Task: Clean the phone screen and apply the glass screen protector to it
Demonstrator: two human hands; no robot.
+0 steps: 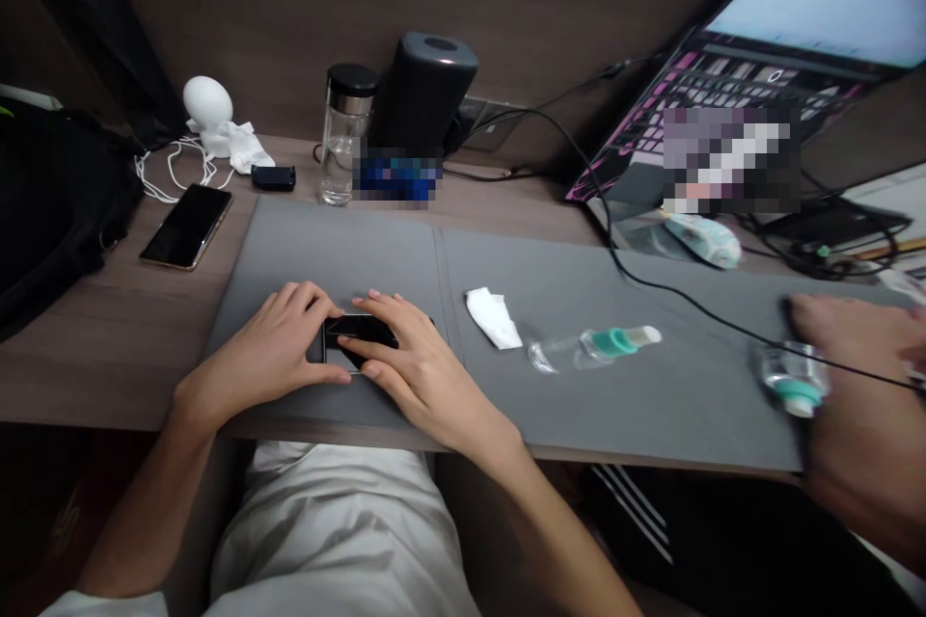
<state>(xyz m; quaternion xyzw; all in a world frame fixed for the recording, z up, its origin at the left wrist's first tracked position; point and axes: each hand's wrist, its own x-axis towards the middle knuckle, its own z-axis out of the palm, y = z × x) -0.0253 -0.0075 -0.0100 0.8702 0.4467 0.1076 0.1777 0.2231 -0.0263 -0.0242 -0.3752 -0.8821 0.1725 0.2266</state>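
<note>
A dark, glossy smartphone (362, 330) lies flat on the grey desk mat (347, 251) between my two hands. My left hand (279, 347) grips its left end, thumb at the near edge and fingers at the far edge. Over the right part, my right hand (412, 352) has its index finger across the glass and its thumb at the near edge; the phone's right end is hidden under it. A crumpled white tissue (493, 316) is just right of that hand. Beyond it a clear spray bottle (579, 350) with a green collar lies on its side.
Another person's arm (854, 405) rests at the right beside a second small bottle (796, 376). A black cable (672, 289) crosses the mat. Behind stand a water bottle (340, 140), a black device (430, 87) and a laptop (759, 77). Another phone (188, 227) lies left.
</note>
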